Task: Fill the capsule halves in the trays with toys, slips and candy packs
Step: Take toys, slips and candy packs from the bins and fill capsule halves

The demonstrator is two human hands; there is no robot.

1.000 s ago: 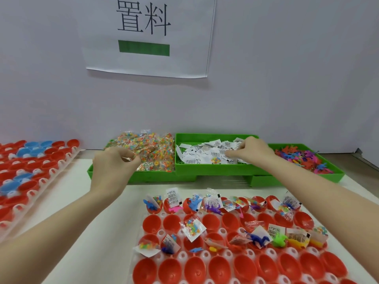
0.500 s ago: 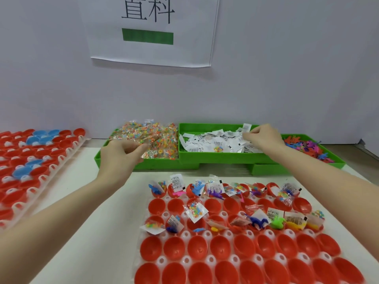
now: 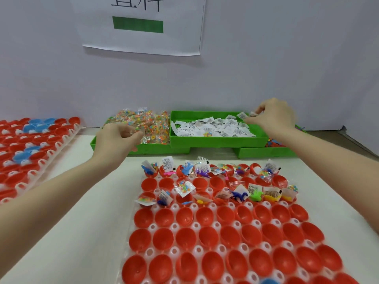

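Green bins [image 3: 217, 140]: three; hands: left [image 3: 114, 138], right [image 3: 272, 115].

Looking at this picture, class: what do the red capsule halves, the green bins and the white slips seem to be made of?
Red capsule halves: likely plastic, glossy highlights.
Green bins: probably moulded plastic, matte, ribbed walls.
White slips: apparently thin printed paper, curling edges.

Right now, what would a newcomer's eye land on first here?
The big tray of red capsule halves in front, only its far rows stuffed with toys, slips and candy. Behind it, three green bins: the left hand grips a candy pack at the left bin, and the right hand pinches paper slips over the middle bin.
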